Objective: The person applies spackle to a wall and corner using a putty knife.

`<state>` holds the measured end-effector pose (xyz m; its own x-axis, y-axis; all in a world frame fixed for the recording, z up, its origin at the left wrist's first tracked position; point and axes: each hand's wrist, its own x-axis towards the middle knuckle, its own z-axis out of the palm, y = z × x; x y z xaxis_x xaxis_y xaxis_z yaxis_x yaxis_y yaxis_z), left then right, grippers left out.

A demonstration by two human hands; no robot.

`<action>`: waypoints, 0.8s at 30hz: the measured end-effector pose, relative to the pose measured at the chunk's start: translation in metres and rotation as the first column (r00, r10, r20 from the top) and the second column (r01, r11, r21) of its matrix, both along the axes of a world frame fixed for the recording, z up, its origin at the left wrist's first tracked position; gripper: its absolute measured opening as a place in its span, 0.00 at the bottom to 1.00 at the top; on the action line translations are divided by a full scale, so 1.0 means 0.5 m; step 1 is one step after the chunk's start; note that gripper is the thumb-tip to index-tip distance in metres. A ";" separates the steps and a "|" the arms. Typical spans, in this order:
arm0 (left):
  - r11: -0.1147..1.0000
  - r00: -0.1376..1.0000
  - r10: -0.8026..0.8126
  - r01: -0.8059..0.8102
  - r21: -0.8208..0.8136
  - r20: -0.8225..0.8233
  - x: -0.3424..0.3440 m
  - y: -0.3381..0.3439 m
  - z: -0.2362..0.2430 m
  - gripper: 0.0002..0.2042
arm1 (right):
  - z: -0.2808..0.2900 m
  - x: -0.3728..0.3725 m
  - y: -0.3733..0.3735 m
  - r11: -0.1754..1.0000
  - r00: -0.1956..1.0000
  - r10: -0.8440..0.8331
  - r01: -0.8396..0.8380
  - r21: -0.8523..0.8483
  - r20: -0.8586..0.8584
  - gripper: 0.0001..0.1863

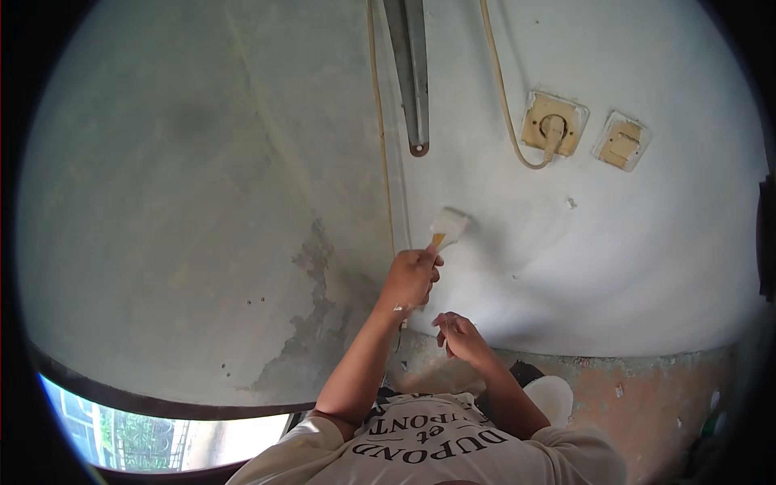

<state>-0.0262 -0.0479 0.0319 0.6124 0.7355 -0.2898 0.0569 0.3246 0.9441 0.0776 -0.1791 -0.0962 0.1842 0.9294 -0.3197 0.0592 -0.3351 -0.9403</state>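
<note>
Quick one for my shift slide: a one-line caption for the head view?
Left hand holding a flat-headed tool before a pale wall, right hand lower, wall socket at upper right.

Right wall [647, 275] is brightly lit, left wall [162, 202] dimmer; soft shadows are cast on the right. Window [141, 440] is partly washed out. Edges are bent, corners blacked out.

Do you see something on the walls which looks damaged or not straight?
Yes: low on the left wall, a ragged grey patch breaks the paler surface, perhaps peeled or damp. The switch plate also appears tilted, though the fisheye view may cause that.
</note>
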 end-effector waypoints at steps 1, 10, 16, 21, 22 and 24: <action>0.996 0.999 -0.033 0.029 0.090 0.043 -0.004 0.003 0.029 0.17 | 0.013 0.002 0.013 1.000 1.000 -0.009 0.009 0.004 0.013 0.22; 0.928 0.938 -0.344 0.345 0.137 -0.029 -0.036 -0.072 -0.060 0.19 | 0.068 -0.012 -0.007 0.984 0.977 -0.125 0.145 0.106 -0.173 0.15; 0.836 0.911 -0.411 0.394 -0.383 0.040 -0.064 -0.095 -0.310 0.17 | 0.036 -0.031 -0.091 0.983 0.993 0.114 -0.108 -0.147 0.034 0.17; 0.809 0.897 -0.441 0.401 -0.429 0.005 -0.003 -0.156 -0.342 0.17 | 0.016 -0.004 -0.149 0.946 0.990 0.118 -0.090 -0.313 0.074 0.17; 0.828 0.913 -0.407 0.379 -0.415 0.020 0.017 -0.167 -0.341 0.17 | 0.032 0.006 -0.165 0.951 0.997 0.020 0.004 -0.309 0.074 0.18; 0.828 0.907 -0.414 0.408 -0.385 0.073 0.041 -0.188 -0.365 0.15 | 0.000 0.034 -0.191 0.963 0.990 0.045 -0.007 -0.270 0.133 0.21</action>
